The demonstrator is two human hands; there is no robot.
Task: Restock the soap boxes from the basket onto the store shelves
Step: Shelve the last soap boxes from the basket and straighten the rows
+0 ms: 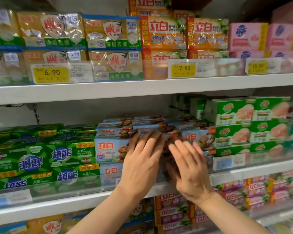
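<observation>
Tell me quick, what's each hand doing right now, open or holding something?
Left hand: open, fingers straight against the light blue soap boxes.
Right hand: open, fingers straight in front of the same stack, holding nothing.

Shelves (142,87): white metal, stacked in tiers
Back wall (66,114): white panel, slotted upright
Price tags (52,72): yellow, behind clear rails

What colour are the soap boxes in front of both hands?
Light blue soap boxes, red lettering; head view.
</observation>
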